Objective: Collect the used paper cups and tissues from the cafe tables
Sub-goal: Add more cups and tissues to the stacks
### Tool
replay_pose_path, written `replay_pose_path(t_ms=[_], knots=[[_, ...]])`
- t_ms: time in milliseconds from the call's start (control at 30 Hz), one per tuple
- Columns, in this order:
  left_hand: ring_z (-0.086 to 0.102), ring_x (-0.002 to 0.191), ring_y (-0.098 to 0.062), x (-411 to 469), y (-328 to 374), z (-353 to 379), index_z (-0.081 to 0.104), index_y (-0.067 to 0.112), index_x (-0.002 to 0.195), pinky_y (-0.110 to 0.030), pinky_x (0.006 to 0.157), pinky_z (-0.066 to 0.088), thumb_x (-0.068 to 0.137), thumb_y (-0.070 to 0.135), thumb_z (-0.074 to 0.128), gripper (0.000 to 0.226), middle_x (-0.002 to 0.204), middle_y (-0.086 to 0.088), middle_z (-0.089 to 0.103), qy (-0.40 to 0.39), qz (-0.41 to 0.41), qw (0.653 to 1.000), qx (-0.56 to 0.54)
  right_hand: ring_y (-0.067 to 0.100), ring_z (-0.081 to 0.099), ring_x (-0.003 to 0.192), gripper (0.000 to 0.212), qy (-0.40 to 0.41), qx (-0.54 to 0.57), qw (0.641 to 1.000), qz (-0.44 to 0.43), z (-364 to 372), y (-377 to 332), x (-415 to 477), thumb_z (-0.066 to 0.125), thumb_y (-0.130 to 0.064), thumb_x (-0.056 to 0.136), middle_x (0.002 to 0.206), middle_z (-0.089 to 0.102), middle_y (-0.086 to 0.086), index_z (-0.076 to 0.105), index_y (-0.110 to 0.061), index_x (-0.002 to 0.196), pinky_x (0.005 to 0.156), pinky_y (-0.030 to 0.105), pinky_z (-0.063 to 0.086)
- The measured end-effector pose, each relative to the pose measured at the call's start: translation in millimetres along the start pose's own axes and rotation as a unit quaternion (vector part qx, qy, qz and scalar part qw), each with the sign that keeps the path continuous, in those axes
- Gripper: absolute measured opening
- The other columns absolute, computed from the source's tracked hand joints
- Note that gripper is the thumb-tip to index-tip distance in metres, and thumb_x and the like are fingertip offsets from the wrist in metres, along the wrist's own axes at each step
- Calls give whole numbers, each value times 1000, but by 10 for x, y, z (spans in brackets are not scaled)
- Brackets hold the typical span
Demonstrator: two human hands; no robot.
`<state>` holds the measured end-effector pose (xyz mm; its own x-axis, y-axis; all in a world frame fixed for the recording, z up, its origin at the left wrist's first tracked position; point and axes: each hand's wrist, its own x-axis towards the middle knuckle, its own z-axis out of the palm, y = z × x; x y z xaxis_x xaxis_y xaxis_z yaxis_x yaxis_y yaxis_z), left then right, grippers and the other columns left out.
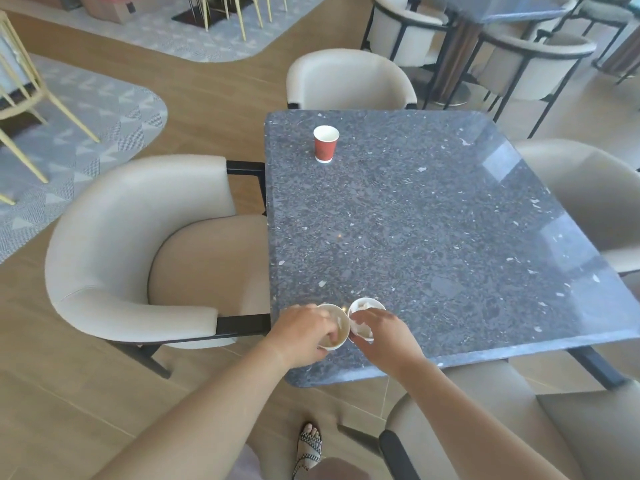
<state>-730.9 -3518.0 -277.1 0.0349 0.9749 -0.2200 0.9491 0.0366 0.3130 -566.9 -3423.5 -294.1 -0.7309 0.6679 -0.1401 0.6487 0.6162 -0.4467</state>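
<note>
Two paper cups stand side by side near the front edge of the dark speckled table (433, 220). My left hand (301, 336) grips the left cup (337, 322), fingers curled over its rim and into it. My right hand (384, 332) grips the right cup (363, 308), which has a crumpled white tissue (362, 329) inside. The two cups touch or nearly touch. A third cup, red with a white inside (325, 143), stands upright at the far left of the table, well beyond both hands.
Beige padded chairs surround the table: one at the left (131, 251), one at the far side (349, 79), one at the right (588, 188), one close by at the bottom right (485, 427). My sandalled foot (310, 445) is on the wooden floor below.
</note>
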Motion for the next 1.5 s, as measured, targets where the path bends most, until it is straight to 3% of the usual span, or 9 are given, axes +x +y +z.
replay_pose_path(t_ms=[233,333,500,667,933,1133,1500], knots=[[60,92,-28,125,-99,-68,62,24,91,-30,66,37,83,22,54,12,94,-1,66,31,-27,999,19,27,61,81,12,-23,-18,999,24,-49,-13,193,60,-30,85,94,65,3,63,-23,93,64,32,49],[59,90,-27,198,-172,-132,60,23,85,-29,65,34,81,22,53,8,91,0,66,55,-21,998,7,29,60,79,9,2,10,1000,26,-130,-45,296,61,-26,80,88,66,4,65,-19,84,62,32,43],[59,85,-27,319,-401,-279,56,23,81,-30,66,34,78,22,53,6,87,0,67,98,-17,995,11,28,61,82,12,58,22,998,-12,-281,-92,500,62,-9,74,88,70,4,67,-13,84,73,33,42],[59,85,-25,563,-735,-574,59,25,82,-33,70,35,78,24,57,5,84,3,67,132,-13,991,17,29,59,87,14,89,36,995,-13,-441,-183,891,61,-7,76,91,69,6,67,-11,88,72,34,44],[56,87,-21,1226,-1518,-1375,63,23,93,-31,71,35,75,27,52,21,89,5,65,159,2,985,73,29,59,86,14,147,41,988,16,-761,-438,1850,63,-4,75,92,68,9,66,-9,88,65,26,38],[57,81,-27,1800,-2192,-1952,65,23,93,-30,65,31,73,20,57,21,83,1,67,192,48,978,67,28,59,85,13,181,37,981,58,-1071,-581,2744,63,-5,75,93,67,7,66,-11,85,66,27,39],[56,88,-24,2855,-2982,-2418,63,21,93,-28,65,30,79,18,54,17,90,1,66,155,60,984,62,28,57,93,11,232,20,970,75,-1384,-604,4303,62,-7,79,98,66,8,64,-8,89,71,30,41]])
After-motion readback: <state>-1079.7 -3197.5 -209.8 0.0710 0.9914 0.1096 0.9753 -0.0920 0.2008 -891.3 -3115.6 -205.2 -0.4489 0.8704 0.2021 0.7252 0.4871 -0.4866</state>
